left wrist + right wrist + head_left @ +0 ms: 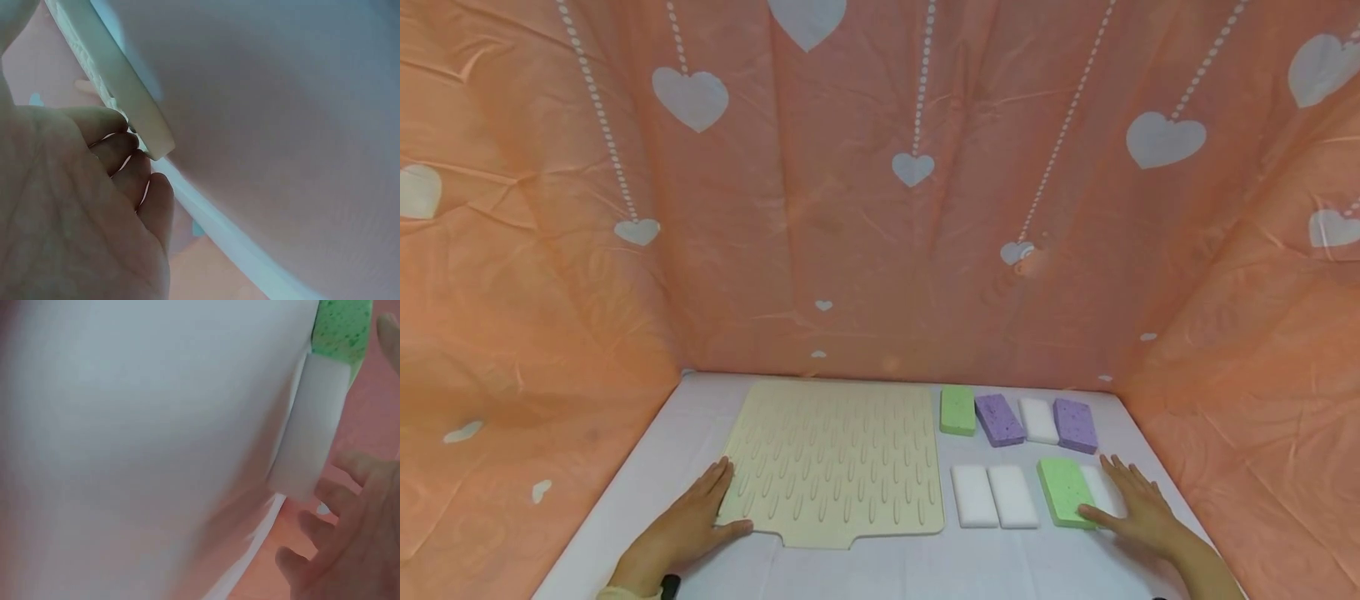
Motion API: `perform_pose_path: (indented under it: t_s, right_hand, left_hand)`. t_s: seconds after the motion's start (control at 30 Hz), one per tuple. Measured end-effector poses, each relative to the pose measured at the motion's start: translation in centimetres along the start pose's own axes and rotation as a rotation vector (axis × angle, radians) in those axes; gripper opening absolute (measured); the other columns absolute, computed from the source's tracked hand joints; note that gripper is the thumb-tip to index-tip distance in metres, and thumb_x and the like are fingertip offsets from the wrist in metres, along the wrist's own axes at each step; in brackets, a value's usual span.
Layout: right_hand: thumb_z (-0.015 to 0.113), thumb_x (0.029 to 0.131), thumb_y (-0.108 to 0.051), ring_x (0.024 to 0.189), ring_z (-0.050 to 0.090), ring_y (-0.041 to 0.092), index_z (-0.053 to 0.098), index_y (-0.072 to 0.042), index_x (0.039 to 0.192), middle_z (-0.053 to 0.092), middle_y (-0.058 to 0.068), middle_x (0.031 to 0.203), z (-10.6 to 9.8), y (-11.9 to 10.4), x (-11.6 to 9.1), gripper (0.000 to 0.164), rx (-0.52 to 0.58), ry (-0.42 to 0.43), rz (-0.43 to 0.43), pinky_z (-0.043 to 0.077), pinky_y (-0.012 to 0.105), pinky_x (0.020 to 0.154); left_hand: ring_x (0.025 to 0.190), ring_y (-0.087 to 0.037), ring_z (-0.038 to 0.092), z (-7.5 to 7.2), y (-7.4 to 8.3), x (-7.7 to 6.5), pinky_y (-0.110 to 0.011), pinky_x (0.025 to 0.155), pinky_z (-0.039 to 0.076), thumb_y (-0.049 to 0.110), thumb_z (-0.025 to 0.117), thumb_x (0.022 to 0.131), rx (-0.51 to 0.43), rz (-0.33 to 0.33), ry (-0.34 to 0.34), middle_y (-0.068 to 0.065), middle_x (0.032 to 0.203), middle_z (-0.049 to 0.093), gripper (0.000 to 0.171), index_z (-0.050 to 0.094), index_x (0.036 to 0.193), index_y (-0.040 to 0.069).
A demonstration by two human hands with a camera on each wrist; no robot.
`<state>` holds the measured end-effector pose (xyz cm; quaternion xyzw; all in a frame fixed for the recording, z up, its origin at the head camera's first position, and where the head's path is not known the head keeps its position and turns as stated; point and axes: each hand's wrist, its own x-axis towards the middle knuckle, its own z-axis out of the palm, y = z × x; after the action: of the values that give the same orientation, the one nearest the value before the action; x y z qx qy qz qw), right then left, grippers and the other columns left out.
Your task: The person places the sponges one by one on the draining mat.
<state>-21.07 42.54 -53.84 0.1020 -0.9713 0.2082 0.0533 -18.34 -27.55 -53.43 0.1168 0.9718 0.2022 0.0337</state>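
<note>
L hand (pixel 691 518), fingers close tog., thumb out, is at L edge of the mat (pixel 835 467) on table (pixel 970 571); its tab (pixel 817 540) points near. R hand (pixel 1141 510), fingers spread, is by green sponge (pixel 1063 487) & white sponge (pixel 1101 490), both long front-to-back.

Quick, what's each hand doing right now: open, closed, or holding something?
Left hand: open, at the left edge of the ridged beige mat, holding nothing.
Right hand: open, beside the rightmost white sponge, holding nothing.
</note>
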Motion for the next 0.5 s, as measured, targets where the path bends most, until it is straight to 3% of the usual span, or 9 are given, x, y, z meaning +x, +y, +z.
perform_pose_path:
  t_s: [0.2, 0.3, 0.37, 0.43, 0.5]
  right_hand:
    - [0.085, 0.088, -0.038, 0.142, 0.026, 0.074, 0.032, 0.017, 0.158, 0.030, 0.048, 0.158, 0.0, 1.1, -0.3, 0.103, 0.111, -0.031, -0.027, 0.023, 0.087, 0.109]
    - [0.086, 0.088, -0.035, 0.143, 0.026, 0.073, 0.029, 0.017, 0.160, 0.027, 0.048, 0.160, 0.0, 1.3, -0.7, 0.105, 0.161, -0.063, -0.017, 0.016, 0.079, 0.121]
    - [0.087, 0.086, -0.033, 0.142, 0.029, 0.072, 0.029, 0.017, 0.159, 0.029, 0.047, 0.159, 0.0, 1.3, -0.9, 0.106, 0.158, -0.066, -0.025, 0.017, 0.076, 0.122]
    - [0.090, 0.083, -0.032, 0.143, 0.030, 0.071, 0.028, 0.016, 0.160, 0.029, 0.046, 0.160, 0.0, 1.3, -1.0, 0.109, 0.167, -0.068, -0.022, 0.005, 0.055, 0.130]
    - [0.092, 0.079, -0.029, 0.141, 0.032, 0.071, 0.030, 0.016, 0.159, 0.032, 0.046, 0.159, 0.0, 1.2, -1.1, 0.112, 0.160, -0.049, -0.043, -0.002, 0.028, 0.128]
  left_hand:
    - [0.156, -0.057, 0.026, 0.1, -0.1, 0.3, -0.071, 0.120, 0.034, 0.062, 0.079, 0.089, -0.026, -0.009, -0.016, -0.037, 0.169, 0.025, 0.115, 0.032, 0.160, -0.015]
    - [0.156, -0.057, 0.025, 0.2, -0.2, 0.4, -0.071, 0.120, 0.033, 0.061, 0.079, 0.089, -0.046, -0.020, -0.032, -0.036, 0.170, 0.024, 0.115, 0.032, 0.160, -0.015]
    - [0.156, -0.057, 0.025, 0.2, -0.2, 0.3, -0.072, 0.121, 0.033, 0.060, 0.080, 0.089, -0.052, -0.025, -0.036, -0.037, 0.170, 0.023, 0.115, 0.032, 0.160, -0.016]
    - [0.156, -0.057, 0.025, 0.2, -0.3, 0.4, -0.071, 0.121, 0.033, 0.061, 0.080, 0.089, -0.051, -0.026, -0.035, -0.037, 0.170, 0.023, 0.115, 0.032, 0.159, -0.016]
    - [0.155, -0.058, 0.025, 0.2, -0.3, 0.5, -0.072, 0.120, 0.033, 0.060, 0.080, 0.089, -0.052, -0.020, -0.030, -0.038, 0.169, 0.023, 0.115, 0.032, 0.159, -0.017]
